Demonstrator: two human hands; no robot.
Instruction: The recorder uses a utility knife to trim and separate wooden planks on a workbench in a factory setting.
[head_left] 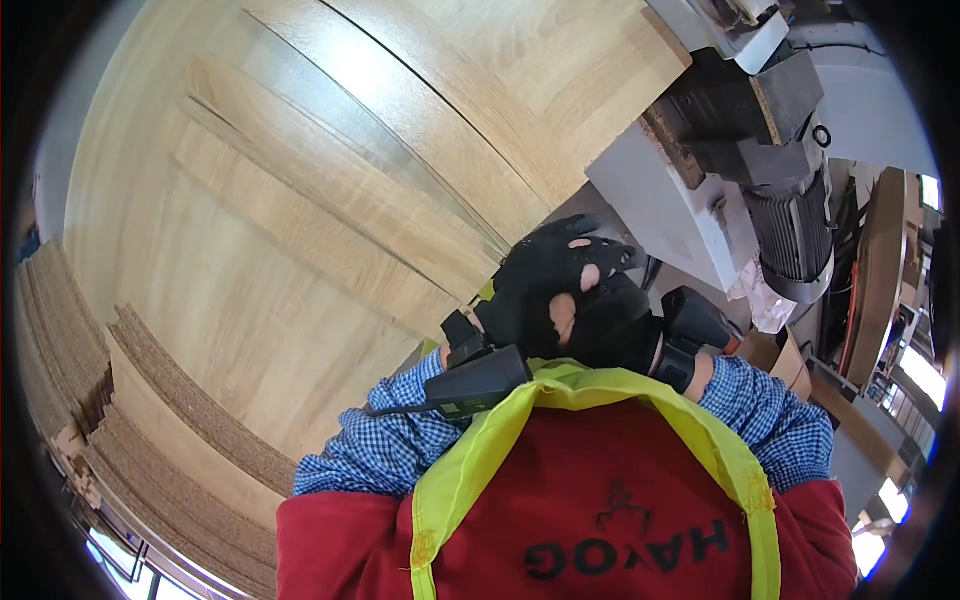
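Observation:
Both of my hands are together in front of my chest, in worn black gloves with bare skin showing through holes. My left hand (pixel 530 275) reaches over toward the right, its fingers stretched out and partly apart, with nothing visible in it. Against it, just below and to the right, lies my right hand (pixel 610 325); its fingers are mostly hidden where the dark gloves overlap. A black device (pixel 480 385) is strapped at my left wrist, and another black device (pixel 700 318) sits by my right wrist. Near my left hand lie the lower ends of the wood-grain boards (pixel 440 180).
Light wood-grain panels (pixel 270 320) spread across the left and far side. Stacks of chipboard (pixel 170 480) with rough edges stand at the lower left. To the right is a machine with a dark ribbed motor (pixel 790 235) beside a pale grey housing (pixel 680 215).

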